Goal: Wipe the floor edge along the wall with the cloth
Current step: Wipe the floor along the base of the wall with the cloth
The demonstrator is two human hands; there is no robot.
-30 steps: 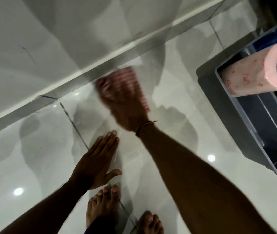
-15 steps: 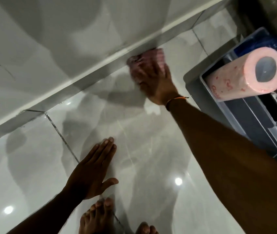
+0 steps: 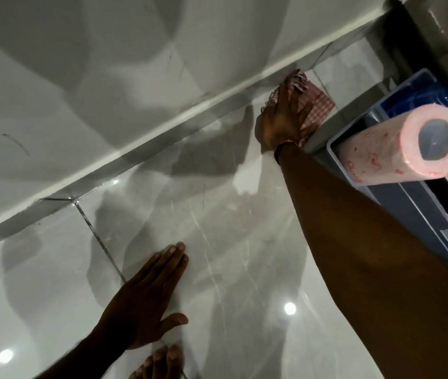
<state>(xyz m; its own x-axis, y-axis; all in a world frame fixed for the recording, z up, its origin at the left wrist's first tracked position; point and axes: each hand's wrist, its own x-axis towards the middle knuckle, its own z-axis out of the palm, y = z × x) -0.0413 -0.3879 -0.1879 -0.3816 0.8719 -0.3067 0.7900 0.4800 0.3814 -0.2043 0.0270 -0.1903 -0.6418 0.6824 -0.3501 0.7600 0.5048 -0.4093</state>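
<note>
- The right hand, fingers flat, presses the checked cloth against the skirting; push its edge firmly into that seam.
- The left hand lies flat on the floor, well away from the skirting, bracing.

far: wall closes the floor edge | right: grey plastic bin holding a pink paper-towel roll sits just beside the right hand and checked cloth, blocking that way | left: bare floor along the wall lies open | near: left hand flat on the floor, toes just behind it
</note>
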